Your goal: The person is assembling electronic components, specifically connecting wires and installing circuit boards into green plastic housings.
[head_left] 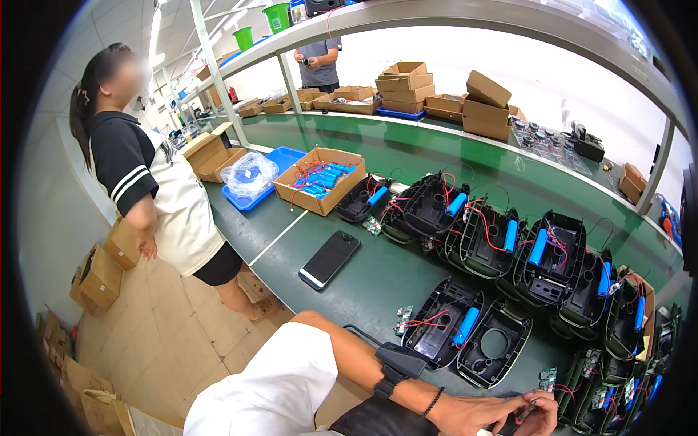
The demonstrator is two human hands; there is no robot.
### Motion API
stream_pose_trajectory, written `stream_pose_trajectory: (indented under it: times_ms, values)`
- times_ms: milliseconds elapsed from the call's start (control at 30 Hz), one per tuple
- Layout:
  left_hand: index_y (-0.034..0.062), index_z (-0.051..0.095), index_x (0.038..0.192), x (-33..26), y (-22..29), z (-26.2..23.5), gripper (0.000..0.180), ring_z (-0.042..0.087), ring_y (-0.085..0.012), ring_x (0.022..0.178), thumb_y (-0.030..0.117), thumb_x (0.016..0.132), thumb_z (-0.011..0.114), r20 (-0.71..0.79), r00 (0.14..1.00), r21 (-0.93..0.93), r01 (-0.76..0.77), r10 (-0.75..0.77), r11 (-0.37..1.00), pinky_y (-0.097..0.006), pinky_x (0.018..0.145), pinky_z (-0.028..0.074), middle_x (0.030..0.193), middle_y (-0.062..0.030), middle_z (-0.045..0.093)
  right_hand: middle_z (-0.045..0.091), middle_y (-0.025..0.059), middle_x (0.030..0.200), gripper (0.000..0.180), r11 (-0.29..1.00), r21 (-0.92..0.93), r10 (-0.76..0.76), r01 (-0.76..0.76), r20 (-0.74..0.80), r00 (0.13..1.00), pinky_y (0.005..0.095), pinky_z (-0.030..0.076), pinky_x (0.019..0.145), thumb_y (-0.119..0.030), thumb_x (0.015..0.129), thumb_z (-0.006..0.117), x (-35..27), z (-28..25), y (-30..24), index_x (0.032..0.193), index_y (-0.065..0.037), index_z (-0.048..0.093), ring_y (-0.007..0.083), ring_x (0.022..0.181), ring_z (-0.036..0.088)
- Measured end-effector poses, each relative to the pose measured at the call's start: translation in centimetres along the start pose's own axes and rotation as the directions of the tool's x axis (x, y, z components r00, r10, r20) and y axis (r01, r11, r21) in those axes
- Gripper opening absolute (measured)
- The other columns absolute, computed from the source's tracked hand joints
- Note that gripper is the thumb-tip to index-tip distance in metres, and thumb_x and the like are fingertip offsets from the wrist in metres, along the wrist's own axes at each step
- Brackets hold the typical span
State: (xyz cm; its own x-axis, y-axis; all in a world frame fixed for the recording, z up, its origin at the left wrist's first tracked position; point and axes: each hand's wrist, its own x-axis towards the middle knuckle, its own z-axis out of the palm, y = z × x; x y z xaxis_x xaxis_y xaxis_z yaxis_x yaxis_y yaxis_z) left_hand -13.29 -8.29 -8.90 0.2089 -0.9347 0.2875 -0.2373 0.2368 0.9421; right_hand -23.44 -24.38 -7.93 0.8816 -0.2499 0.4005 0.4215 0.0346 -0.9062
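At the lower edge my left hand (469, 413), with a black watch (396, 369) on its wrist, meets my right hand (539, 413). Both have their fingers closed together over something small and dark with a bit of red; I cannot make out what it is. Just beyond the fingers shows a small green circuit board (547, 378) with red wires. Nearest to my hands lie a black plastic housing half (496, 345) with a round opening and another housing half (436, 320) holding a blue cylindrical battery (466, 326). A circuit board (403, 320) is wired to that one.
Several black housings (480, 240) with blue batteries and wires stand in a row and stack to the right. A phone (330, 260) lies on the green bench (276, 251). Behind it are a cardboard box (320, 200) of batteries and a blue tray (243, 200). A person (160, 174) stands left.
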Motion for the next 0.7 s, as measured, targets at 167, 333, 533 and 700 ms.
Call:
stream_pose_trajectory:
  times_ms: [167,333,533,700]
  values:
    - [-0.0053,0.03,0.145,0.1,-0.1,0.3,0.101,0.065,-0.0277,0.088,0.051,0.078,0.081,-0.125,0.974,0.091,-0.176,0.187,0.98,-0.036,0.072,0.053,0.105,-0.0192,0.061,0.057,0.021,0.123,0.082,1.0,-0.007,-0.006,0.006,-0.011,1.0,0.0399,0.047,0.096,-0.047,0.069,0.089,0.1,0.2,-0.1,0.122,0.006,0.056,0.0311,0.113,0.057]
    - [-0.0018,0.046,0.133,0.6,1.5,-1.1,0.074,0.068,-0.0231,0.079,0.044,0.084,0.077,0.146,0.971,-0.054,0.199,-0.189,0.979,-0.034,0.067,0.054,0.101,-0.015,0.068,0.057,0.0211,0.121,0.082,0.999,-0.051,-0.005,0.004,-0.012,1.0,0.0408,0.046,0.097,-0.048,0.068,0.089,-0.1,0.0,0.0,0.12,0.006,0.057,0.0322,0.113,0.057]
    - [0.0004,0.044,0.134,0.3,1.5,-0.7,0.083,0.066,-0.0259,0.081,0.048,0.077,0.082,0.04,0.999,0.011,0.035,-0.035,0.999,-0.036,0.068,0.053,0.098,-0.0137,0.066,0.056,0.0203,0.12,0.083,0.997,-0.074,-0.04,0.038,-0.023,0.999,0.0405,0.046,0.096,-0.051,0.068,0.088,0.2,0.2,-0.1,0.12,0.006,0.058,0.0328,0.112,0.057]
    - [0.0008,0.038,0.138,0.1,0.4,0.1,0.092,0.065,-0.0289,0.087,0.048,0.074,0.085,-0.057,0.997,0.025,-0.051,0.052,0.998,-0.038,0.07,0.053,0.096,-0.0129,0.064,0.055,0.02,0.123,0.086,0.999,0.024,0.044,-0.044,-0.027,0.999,0.04,0.046,0.097,-0.052,0.069,0.087,0.0,0.3,-0.3,0.124,0.006,0.055,0.0321,0.112,0.057]
